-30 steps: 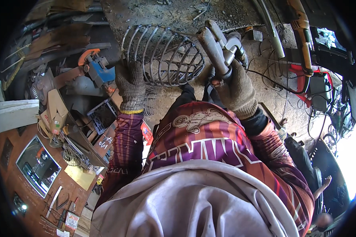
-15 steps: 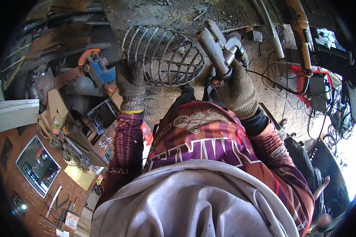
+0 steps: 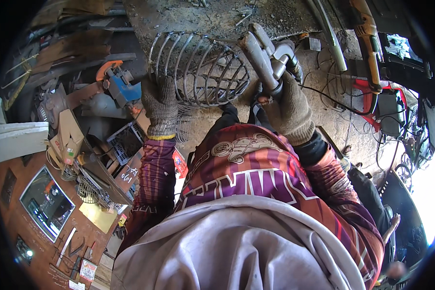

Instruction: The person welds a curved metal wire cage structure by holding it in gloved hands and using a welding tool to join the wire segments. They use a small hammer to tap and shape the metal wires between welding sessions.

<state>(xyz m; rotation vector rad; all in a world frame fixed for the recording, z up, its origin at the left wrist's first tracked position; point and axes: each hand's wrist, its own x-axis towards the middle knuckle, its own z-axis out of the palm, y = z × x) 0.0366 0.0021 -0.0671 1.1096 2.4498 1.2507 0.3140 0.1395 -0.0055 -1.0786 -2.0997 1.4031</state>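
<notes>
A basket-like cage of bent, welded metal rods [image 3: 200, 72] rests at the edge of the dirty worktop. My gloved left hand [image 3: 160, 104] is closed on the cage's left side; the fingertips are partly hidden behind the rods. My gloved right hand [image 3: 292, 108] is wrapped round a heavy grey metal tool [image 3: 260, 57], just right of the cage. This tool has a thick bar-shaped head and a shiny cylindrical part; I cannot make out its exact kind. Its head is tilted up and to the left, close to the cage's right end.
A grit-covered worktop [image 3: 217, 19] lies ahead. On the left are a blue and orange machine [image 3: 123, 87] and a brown board with a mirror [image 3: 47, 203]. Cables trail over the floor by a red and grey machine [image 3: 389, 111]. Another person's hand [image 3: 395, 222] shows at lower right.
The grey tool in my right hand has shifted very slightly to the left. My left hand and the cage stay in place.
</notes>
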